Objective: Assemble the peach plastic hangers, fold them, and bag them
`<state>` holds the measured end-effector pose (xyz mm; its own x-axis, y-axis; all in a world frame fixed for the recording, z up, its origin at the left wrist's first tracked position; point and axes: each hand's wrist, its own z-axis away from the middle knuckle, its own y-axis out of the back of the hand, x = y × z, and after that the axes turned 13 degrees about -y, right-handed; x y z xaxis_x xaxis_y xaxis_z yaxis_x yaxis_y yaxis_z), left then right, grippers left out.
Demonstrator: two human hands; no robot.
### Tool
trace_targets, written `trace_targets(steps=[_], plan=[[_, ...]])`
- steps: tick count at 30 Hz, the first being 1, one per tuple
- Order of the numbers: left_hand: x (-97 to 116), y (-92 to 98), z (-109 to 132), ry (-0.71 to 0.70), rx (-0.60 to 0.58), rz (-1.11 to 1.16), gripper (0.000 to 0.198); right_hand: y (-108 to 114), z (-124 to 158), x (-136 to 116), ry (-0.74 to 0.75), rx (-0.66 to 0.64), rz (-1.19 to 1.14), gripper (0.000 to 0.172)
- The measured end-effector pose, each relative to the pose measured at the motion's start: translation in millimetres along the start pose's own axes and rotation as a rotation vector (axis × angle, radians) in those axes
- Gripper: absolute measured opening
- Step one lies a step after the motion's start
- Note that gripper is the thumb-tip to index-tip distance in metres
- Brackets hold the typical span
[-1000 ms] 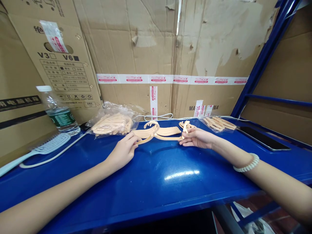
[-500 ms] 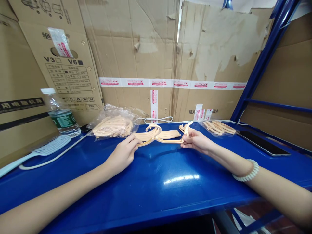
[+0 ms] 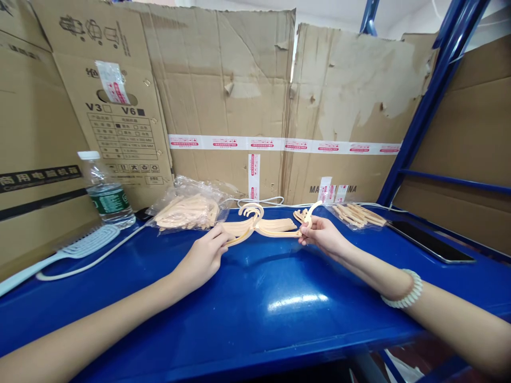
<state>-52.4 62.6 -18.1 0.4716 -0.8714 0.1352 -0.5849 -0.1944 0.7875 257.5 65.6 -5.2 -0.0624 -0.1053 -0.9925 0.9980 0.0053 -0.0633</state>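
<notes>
- Centrally, 1 beige hanger stretches over the blue counter.
- Left hand: clamped on the hanger's 9 o'clock end.
- Right hand: pinching a pale curved piece at the hanger's 3 o'clock end.
- Bagged beige pieces lie toward 9 o'clock, a black-screened device toward 3.

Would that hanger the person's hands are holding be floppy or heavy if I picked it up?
Probably stiff rather than floppy: the hanger spans from the left hand to the right hand without visibly sagging. It's likely light too, since it looks thin and narrow.
</notes>
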Motion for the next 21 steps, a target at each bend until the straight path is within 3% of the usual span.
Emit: trace_targets(steps=[7, 16, 21], plan=[[1, -1.0, -4, 0.036, 0.006, 0.03, 0.022, 0, -2, -1, 0.043, 0.035, -0.031, 0.034], [6, 12.1, -11, 0.031, -0.052, -0.03, 0.017, -1, 4, -5, -0.01, -0.109, -0.101, 0.029], [2, 34.5, -12, 0.036, -0.168, -0.2, 0.012, 26, -7, -17, -0.012, -0.146, -0.141, 0.02]])
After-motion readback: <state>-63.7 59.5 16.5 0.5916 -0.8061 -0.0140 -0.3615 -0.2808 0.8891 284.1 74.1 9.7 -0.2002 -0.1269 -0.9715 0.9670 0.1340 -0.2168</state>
